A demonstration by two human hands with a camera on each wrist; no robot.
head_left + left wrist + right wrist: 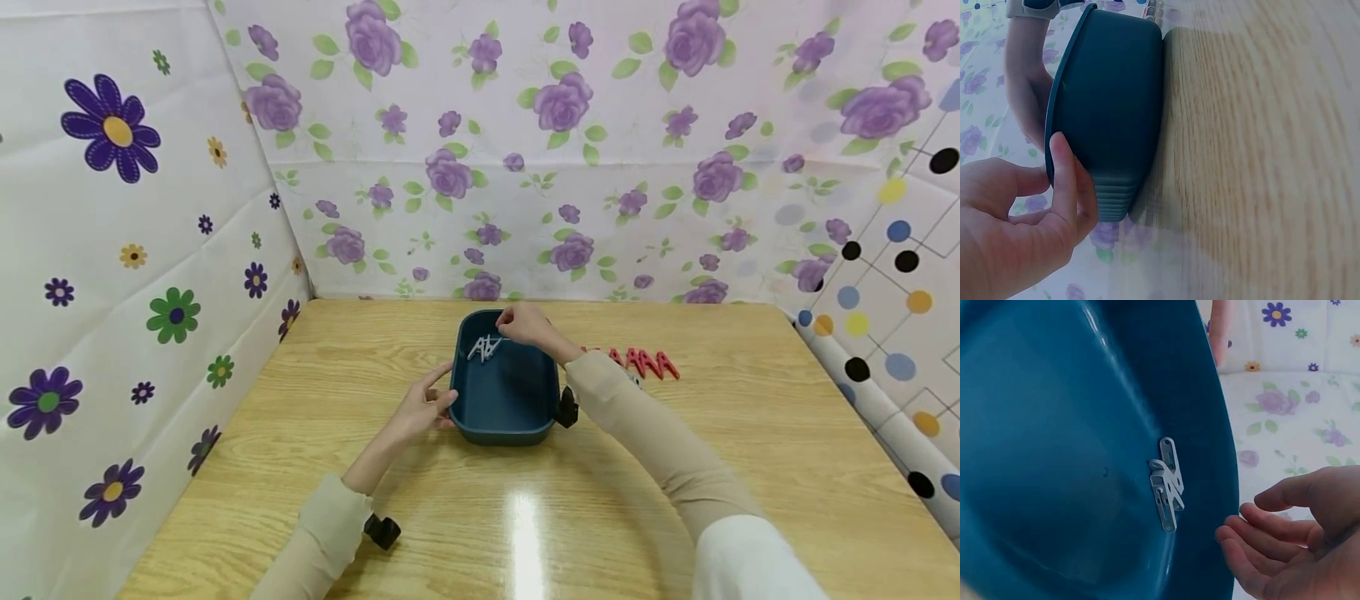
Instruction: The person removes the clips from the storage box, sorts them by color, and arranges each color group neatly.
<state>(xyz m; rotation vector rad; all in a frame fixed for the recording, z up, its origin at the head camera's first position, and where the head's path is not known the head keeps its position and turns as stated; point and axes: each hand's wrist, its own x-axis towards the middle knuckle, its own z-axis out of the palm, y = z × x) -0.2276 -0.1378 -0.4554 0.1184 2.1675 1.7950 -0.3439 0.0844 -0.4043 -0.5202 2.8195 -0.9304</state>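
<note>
A dark blue-green plastic basin (pixel 504 385) stands on the table. My left hand (pixel 420 406) holds its left side, thumb and fingers at the rim, as the left wrist view shows with the hand (pixel 1029 219) against the wall. Inside the basin, near its far left corner, lie a few grey-white clothespins (pixel 483 347), overlapping each other; they also show in the right wrist view as clothespins (pixel 1167 487). My right hand (pixel 527 323) is over the basin's far rim, fingers loosely bent. In the right wrist view nothing shows between its fingers (pixel 1266 540).
Several red clothespins (pixel 643 363) lie in a row on the wooden table (pixel 750 433) to the right of the basin, partly hidden by the right forearm. Flower-patterned cloth (pixel 487 167) stands behind the table and along its left side.
</note>
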